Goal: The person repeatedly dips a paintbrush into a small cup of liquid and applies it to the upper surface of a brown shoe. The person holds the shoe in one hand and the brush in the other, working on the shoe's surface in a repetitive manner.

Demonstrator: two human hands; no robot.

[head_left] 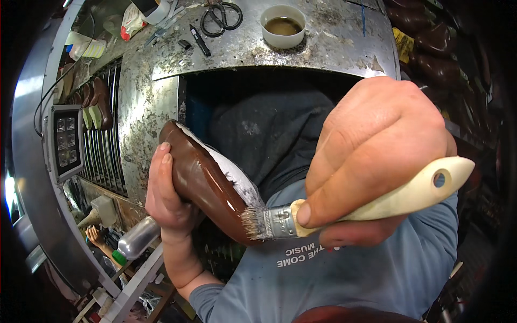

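Observation:
My left hand (171, 188) is wrapped round a glossy brown leather shoe upper (202, 180), its fingers at the near side and one end pointing up and away. Along the shoe's right side runs a whitish underside (231, 175), rough and grey-streaked toward the lower end. In my right hand (377, 145) is a flat paintbrush (277, 221) with a cream wooden handle and metal ferrule. Its stubby, whitened bristles touch the lower end of the shoe where the leather meets the underside.
On the stained metal bench (237, 46) stand a white bowl of brownish liquid (284, 27), black-handled scissors (221, 19) and a black pen (200, 40). At left are a lamp (67, 142), a rack with brown shoes (99, 105) and a clear bottle (137, 240). More brown shoes (436, 40) lie at far right.

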